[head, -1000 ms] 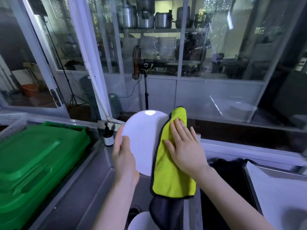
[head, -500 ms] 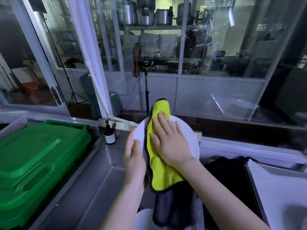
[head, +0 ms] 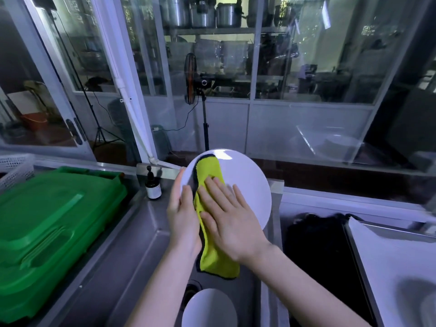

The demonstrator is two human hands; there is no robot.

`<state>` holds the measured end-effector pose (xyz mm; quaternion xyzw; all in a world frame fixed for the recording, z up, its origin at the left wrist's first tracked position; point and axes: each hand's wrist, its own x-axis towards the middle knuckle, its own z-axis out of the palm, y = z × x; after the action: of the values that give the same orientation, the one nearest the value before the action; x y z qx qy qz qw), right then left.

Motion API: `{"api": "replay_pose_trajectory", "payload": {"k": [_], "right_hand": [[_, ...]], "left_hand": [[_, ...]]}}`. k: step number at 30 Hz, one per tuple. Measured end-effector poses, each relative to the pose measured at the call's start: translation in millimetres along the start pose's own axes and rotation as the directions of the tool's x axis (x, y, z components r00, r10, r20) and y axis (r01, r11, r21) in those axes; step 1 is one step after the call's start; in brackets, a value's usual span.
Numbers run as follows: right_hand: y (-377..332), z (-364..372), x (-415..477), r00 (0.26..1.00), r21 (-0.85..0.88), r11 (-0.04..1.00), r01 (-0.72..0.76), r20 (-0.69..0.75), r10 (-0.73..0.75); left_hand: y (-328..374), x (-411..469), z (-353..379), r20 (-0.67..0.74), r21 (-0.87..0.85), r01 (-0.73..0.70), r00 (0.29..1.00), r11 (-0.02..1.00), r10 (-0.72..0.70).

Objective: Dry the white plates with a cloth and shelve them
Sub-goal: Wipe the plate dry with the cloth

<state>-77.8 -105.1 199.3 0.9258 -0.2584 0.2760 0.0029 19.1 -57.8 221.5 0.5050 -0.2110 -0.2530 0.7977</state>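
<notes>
Nearest the camera, a second plate [head: 208, 308] lies low in the steel sink [head: 165, 274], white and partly cut off by the bottom edge. Above it, the white plate [head: 246, 182] is held up over the sink, tilted with its face toward the person. The left hand [head: 182, 220] has its grip on the plate's left rim, thumb on the front and a fingertip showing along the edge. The right hand [head: 231, 223] lies flat with fingers straight and spread, its grip wide, pressing a yellow cloth [head: 218, 258] with a dark border against the left part of the plate's face. The cloth's lower end hangs below the wrist.

To the left, a green plastic lid [head: 52, 223] lies on the steel desk [head: 106, 267], and a dark pump bottle [head: 153, 187] stands just beside the sink's far corner. To the right is a dark basin [head: 313, 251]. Beyond the glass partition are a standing fan [head: 191, 79] and steel pots [head: 203, 13] on a shelf.
</notes>
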Motion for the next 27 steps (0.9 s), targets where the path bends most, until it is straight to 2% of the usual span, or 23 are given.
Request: {"api": "replay_pose_trajectory", "payload": {"k": [4,7,12,15,17,19,22,25,27], "right_hand": [[21.0,-8.8,33.9,0.986,-0.06,0.986,-0.158,-0.053,0.155],[43.8,-24.2,53.5,0.964,-0.05,0.968,-0.248,-0.113,0.241],[66.0,-56.8,67.0,0.969,0.274,0.932,-0.239,0.008,0.246],[68.4,-62.4,63.4,0.938,0.46,0.828,-0.32,0.033,0.344],[69.3,-59.1,53.9,0.897,0.527,0.755,-0.391,0.036,0.44],[67.3,-47.8,37.3,0.841,0.598,0.66,-0.456,0.045,0.54],[46.7,-18.9,7.6,0.723,0.724,0.463,-0.511,0.07,0.688],[30.0,-2.5,-2.6,0.624,0.796,0.319,-0.515,0.092,0.776],[35.8,-7.1,5.6,0.617,0.806,0.3,-0.51,0.101,0.78]], "left_hand": [[2.5,-2.1,-5.7,0.023,0.054,-0.017,1.0,0.998,0.015],[5.1,-1.5,-16.6,0.092,0.087,-0.025,0.996,0.996,0.017],[12.5,6.7,-27.9,0.151,0.137,-0.036,0.988,0.99,0.015],[14.6,9.9,-28.5,0.143,0.131,-0.027,0.99,0.991,0.008],[15.2,11.4,-28.2,0.086,0.091,-0.015,0.996,0.996,0.007],[17.6,14.3,-28.7,-0.007,0.021,0.009,1.0,1.0,-0.009],[18.5,18.9,-28.6,-0.092,-0.101,0.015,0.995,0.995,-0.024],[13.2,18.8,-28.3,-0.072,-0.066,0.015,0.997,0.998,-0.02],[10.3,19.3,-33.7,-0.026,-0.015,0.01,1.0,1.0,-0.011]]}}
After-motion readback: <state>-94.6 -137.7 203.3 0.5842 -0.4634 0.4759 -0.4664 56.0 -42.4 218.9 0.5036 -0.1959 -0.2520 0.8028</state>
